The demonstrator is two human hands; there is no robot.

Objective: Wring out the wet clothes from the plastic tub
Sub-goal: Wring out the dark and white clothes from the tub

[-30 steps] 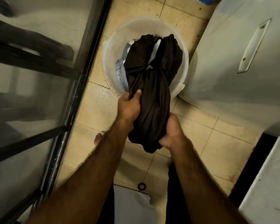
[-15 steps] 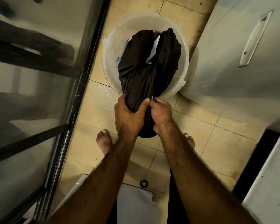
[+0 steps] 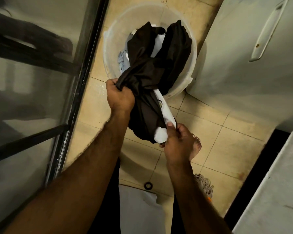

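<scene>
A translucent white plastic tub (image 3: 112,48) stands on the tiled floor ahead of me. A dark brown wet garment (image 3: 152,78) with a white inner band hangs from my hands, its upper folds still draped inside the tub. My left hand (image 3: 119,97) grips a bunched part of the garment at the tub's near rim. Lower and to the right, my right hand (image 3: 178,142) grips the garment's end, where the white band shows. A pale blue cloth (image 3: 123,59) lies in the tub beneath the dark one.
A glass sliding door with a dark frame (image 3: 81,78) runs along the left. A white appliance (image 3: 243,56) stands against the tub's right side. My bare right foot (image 3: 195,147) is on the tiles. A floor drain (image 3: 148,185) and a mop head (image 3: 204,184) lie nearby.
My hands, close together half a second ago, have moved apart: the left one up-left, the right one down-right. The garment is stretched between them and a white band has come into view.
</scene>
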